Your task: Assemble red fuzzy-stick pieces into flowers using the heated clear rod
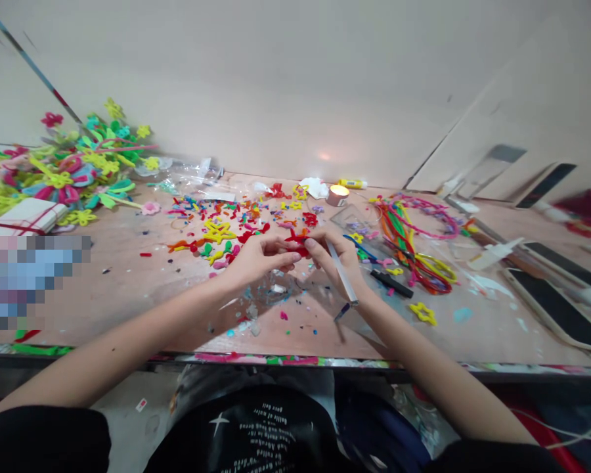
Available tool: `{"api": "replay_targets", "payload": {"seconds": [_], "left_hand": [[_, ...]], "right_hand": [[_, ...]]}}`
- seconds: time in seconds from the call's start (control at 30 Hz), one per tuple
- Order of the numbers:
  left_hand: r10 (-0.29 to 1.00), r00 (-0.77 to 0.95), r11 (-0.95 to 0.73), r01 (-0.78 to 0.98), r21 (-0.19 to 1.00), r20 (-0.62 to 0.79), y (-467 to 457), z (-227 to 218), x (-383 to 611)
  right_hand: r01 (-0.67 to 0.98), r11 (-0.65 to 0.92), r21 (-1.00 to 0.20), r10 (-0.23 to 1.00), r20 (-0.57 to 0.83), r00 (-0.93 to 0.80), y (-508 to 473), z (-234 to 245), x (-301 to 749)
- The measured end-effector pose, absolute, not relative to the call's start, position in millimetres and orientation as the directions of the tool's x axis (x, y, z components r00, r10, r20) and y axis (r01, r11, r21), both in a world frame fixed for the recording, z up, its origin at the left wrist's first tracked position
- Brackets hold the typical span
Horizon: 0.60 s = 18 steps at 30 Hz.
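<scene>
A small red pipe-cleaner piece (298, 244) is pinched between my two hands above the middle of the table. My left hand (270, 255) grips its left side with thumb and fingers. On its other side, the fingertips of my right hand (332, 253) are closed on the red piece. A flat silver strip (342, 272) sticks out of my right hand toward the wrist; its kind I cannot make out. Just beyond the hands lie small colourful pipe-cleaner bits, a yellow star shape (220, 231) and green leaf-like pieces (219, 251).
A lit candle (338, 194) burns at the back beside a yellow glue stick (353, 184). Finished pipe-cleaner flowers (93, 164) heap at the left. Bundled pipe cleaners (408, 243), a black stick-like object (392, 284) and a phone (561, 305) lie at the right.
</scene>
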<state>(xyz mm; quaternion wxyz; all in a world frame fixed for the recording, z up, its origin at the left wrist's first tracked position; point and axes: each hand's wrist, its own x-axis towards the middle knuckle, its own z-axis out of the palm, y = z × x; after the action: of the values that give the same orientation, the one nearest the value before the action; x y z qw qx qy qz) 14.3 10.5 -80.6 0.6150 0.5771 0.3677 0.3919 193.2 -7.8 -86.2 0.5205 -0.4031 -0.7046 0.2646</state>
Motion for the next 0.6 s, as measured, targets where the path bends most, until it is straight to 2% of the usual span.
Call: {"api": "replay_targets", "payload": {"seconds": [0.3,0.6], "left_hand": [[0.927,0.375,0.019,-0.089,0.996,0.016,8,-84,20],[0.933,0.359,0.034,0.010,0.999,-0.035,0,-69,21]], "right_hand": [[0.312,0.544,-0.779,0.836,0.535,-0.124,-8,-85,194],[0.290,0.570,-0.769,0.819,0.560,-0.124,-6,-88,194]]}}
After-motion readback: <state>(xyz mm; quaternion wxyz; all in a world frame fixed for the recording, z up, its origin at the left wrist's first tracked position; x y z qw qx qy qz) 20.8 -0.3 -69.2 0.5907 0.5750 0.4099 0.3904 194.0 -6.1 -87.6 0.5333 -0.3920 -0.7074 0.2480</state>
